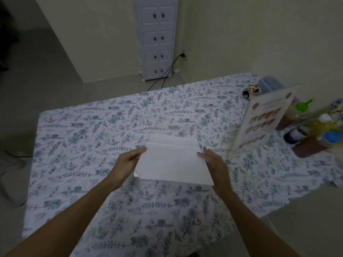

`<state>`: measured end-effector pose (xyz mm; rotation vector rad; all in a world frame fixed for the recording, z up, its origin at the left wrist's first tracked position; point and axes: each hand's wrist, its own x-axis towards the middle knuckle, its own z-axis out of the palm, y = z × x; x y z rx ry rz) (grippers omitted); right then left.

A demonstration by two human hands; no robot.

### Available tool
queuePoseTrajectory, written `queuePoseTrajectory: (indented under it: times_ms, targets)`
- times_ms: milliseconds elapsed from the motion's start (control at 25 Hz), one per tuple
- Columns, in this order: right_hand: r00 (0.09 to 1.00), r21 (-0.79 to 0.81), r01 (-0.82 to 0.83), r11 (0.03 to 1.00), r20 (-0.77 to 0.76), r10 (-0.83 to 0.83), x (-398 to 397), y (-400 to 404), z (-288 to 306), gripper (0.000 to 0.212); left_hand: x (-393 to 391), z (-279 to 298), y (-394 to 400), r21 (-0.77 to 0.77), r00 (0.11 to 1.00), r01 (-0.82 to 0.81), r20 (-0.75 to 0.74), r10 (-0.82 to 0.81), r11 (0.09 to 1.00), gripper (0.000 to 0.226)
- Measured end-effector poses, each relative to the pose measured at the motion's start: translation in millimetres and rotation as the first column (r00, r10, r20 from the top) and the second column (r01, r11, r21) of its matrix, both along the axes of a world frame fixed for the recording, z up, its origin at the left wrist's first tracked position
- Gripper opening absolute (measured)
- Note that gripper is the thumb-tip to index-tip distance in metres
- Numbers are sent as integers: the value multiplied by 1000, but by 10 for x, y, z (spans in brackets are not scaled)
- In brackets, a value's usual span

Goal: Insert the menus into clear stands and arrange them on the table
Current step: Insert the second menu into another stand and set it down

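Head view, nearest first: two bare forearms rise from the bottom edge to the middle of the frame. The left hand [128, 162] pinches the left edge of a white sheet [172, 164], fingers closed on it; the right hand [215, 164] grips the right edge the same way. This sheet, seemingly a menu seen from its blank back, hangs just above the floral tablecloth [92, 138] at frame centre. One lower corner curls, so it looks light, thin and floppy, easy to crease; holding both side edges should keep it flat for sliding into a stand. Whether a clear stand sits behind its top edge I cannot tell. Farther off, at right, one filled menu stand [263, 123] is upright, looking rigid and smooth. Beyond it cluster several bottles [315, 130], too blurred to count. One white drawer cabinet [157, 38] stands at top centre.
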<state>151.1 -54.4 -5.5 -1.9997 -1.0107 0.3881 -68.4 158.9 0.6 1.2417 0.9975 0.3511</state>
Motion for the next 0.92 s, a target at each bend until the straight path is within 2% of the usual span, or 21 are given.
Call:
queuePoseTrajectory:
  times_ms: [120,200,280,360,480,600,720,920]
  targets:
    - [999,82,19,996,-47,-15,46,92,88,29,74,48,-103,383,997,23,-71,4,923,42]
    - [994,114,61,992,-103,-49,108,174,164,25,183,100,-145,479,995,-85,2,96,873,29]
    - [985,89,78,993,-162,-63,179,259,288,22,260,179,-202,469,985,-172,84,150,866,18]
    - [981,38,71,997,-184,-63,282,337,403,20,278,245,-260,439,982,-188,94,163,879,16]
    - [978,-22,-20,1000,-209,15,422,422,507,38,218,287,-379,366,965,-237,191,177,900,19]
    - [956,-27,-103,994,-277,92,470,482,569,28,127,269,-510,337,947,-307,198,251,890,6]
    - [920,-9,-168,986,-360,153,446,515,559,32,45,269,-643,305,928,-359,219,302,882,10]
    - [913,-17,-215,977,-359,195,401,461,542,34,-63,252,-813,319,924,-378,186,334,869,4]
